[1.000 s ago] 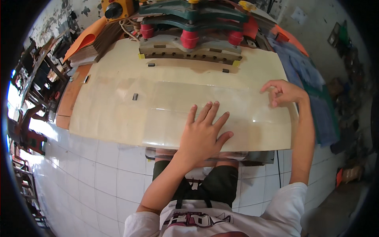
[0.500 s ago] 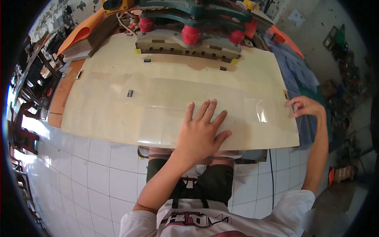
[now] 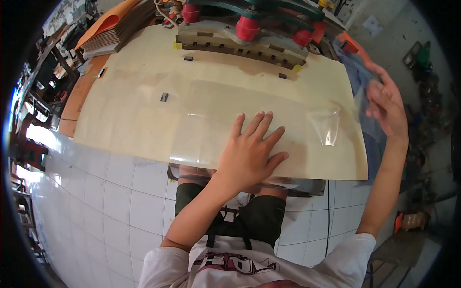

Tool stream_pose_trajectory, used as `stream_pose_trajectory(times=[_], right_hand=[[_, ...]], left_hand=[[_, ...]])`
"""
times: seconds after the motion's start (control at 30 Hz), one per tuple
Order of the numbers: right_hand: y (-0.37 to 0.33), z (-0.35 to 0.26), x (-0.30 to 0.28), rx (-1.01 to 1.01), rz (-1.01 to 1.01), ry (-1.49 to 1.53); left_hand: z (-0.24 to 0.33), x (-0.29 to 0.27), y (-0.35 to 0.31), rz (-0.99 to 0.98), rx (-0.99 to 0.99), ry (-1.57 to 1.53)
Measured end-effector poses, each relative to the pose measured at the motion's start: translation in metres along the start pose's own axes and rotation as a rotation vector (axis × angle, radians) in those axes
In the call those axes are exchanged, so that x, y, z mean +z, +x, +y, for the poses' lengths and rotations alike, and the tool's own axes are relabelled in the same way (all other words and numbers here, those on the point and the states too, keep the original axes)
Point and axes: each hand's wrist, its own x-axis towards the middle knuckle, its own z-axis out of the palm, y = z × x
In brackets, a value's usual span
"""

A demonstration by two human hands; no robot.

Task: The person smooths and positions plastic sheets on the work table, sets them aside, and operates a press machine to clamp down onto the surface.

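The step looks like steadying the clear plastic (image 3: pixel 206 132), mid-frame on the cream sheet (image 3: pixel 120 110): the left hand (image 3: pixel 252 151) presses flat, fingers spread; the right hand (image 3: pixel 388 108), upper right, is curled, its grip unclear to me. Next calls for a firm left palm. The metal bar (image 3: pixel 225 47) crowds top centre; a dark block (image 3: pixel 164 97) sits left.

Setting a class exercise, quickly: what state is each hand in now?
Left hand: open, spread flat on clear plastic film.
Right hand: partly curled; whether it grips anything cannot be told.
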Motion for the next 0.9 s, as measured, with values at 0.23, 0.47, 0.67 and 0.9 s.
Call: stream_pose_trajectory(times=[0.23, 0.47, 0.67, 0.9], right_hand=[[0.024, -0.027, 0.134, -0.524, -0.183, 0.261], [-0.038, 0.014, 0.105, -0.333, -0.015, -0.587], [-0.067, 0.078, 0.092, -0.141, 0.064, -0.667], [-0.058, 0.104, 0.098, -0.052, 0.172, -0.351]], left_hand=[[0.000, 0.003, 0.002, 0.009, 0.015, -0.022], [-0.001, 0.009, -0.001, 0.007, -0.014, -0.026], [0.001, 0.007, 0.000, -0.024, -0.016, -0.016], [-0.002, 0.007, 0.001, -0.002, -0.006, 0.001]])
